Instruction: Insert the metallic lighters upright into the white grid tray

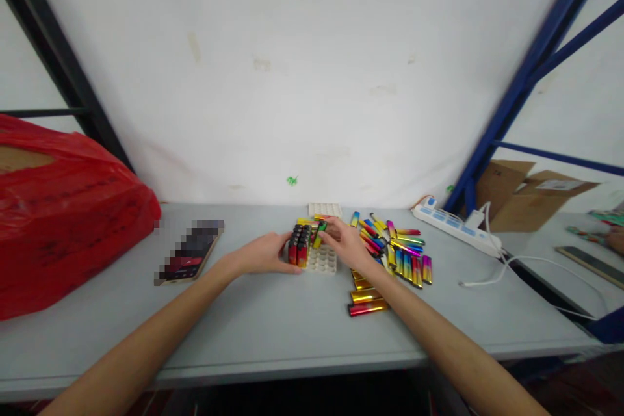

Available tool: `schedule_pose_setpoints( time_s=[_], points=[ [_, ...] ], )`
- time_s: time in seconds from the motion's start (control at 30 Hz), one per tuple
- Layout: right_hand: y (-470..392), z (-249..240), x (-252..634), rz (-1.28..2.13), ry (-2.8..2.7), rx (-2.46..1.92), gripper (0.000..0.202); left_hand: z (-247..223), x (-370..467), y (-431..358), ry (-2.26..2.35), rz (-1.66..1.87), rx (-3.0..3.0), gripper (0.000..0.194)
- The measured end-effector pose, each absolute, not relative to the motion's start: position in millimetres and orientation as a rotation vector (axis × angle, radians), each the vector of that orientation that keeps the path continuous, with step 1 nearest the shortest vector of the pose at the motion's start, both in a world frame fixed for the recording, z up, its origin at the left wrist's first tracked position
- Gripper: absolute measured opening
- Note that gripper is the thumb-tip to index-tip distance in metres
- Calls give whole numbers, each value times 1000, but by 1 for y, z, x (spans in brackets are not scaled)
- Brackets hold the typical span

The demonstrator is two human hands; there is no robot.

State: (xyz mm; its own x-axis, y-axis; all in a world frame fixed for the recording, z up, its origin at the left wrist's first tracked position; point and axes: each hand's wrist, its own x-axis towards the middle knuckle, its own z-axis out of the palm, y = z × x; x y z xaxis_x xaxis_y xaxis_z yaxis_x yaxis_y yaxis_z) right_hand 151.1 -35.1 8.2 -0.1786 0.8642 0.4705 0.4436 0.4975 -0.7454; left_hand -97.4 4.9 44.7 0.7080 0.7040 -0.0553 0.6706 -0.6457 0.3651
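Observation:
A white tray (pixel 322 261) with rows of round pockets sits at the middle of the table. Upright lighters (pixel 298 248), red and gold with black tops, fill its left part. My left hand (pixel 266 253) is curved around that left end, thumb in front, gripping the tray and the lighters along its edge. Between the fingertips of my right hand (pixel 346 244) is a green and yellow lighter (pixel 320 234), tilted above the pockets. To the right lies a loose pile of shiny multicoloured lighters (pixel 390 244), and several gold and red ones (pixel 368 297) lie beside my right forearm.
Behind the first tray is another white tray (pixel 325 209). A phone (pixel 195 250) and a red plastic bag (pixel 73 208) lie to the left. On the right are a power strip (pixel 458 227) with a white cable, a cardboard box (pixel 521 198) and blue shelf posts (pixel 511 104).

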Motion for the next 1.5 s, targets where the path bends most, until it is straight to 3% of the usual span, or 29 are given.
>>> schedule_pose_setpoints(
  time_s=[0.23, 0.43, 0.63, 0.87, 1.2, 1.37, 1.5],
  points=[
    [-33, 8, 149, 360, -1998, -1125, 24, 47, -97, 2, 1089, 144, 2558, 70],
    [-32, 13, 151, 276, -2187, -1176, 45, 46, -97, 2, 1093, 146, 2571, 71],
    [-30, 21, 170, 67, -2132, -1227, 33, 47, -96, 3, 1086, 111, 2563, 75],
    [-5, 6, 243, -222, -2045, -1582, 36, 48, -97, 3, 1131, 86, 2556, 80],
    [9, 3, 241, -58, -2178, -1758, 30, 44, -98, 5, 1122, 117, 2544, 86],
    [15, 7, 232, -32, -2118, -1763, 16, 45, -97, 5, 1116, 110, 2554, 83],
    [13, 6, 226, 16, -2072, -1772, 35, 49, -96, 1, 1122, 103, 2561, 82]
  ],
)
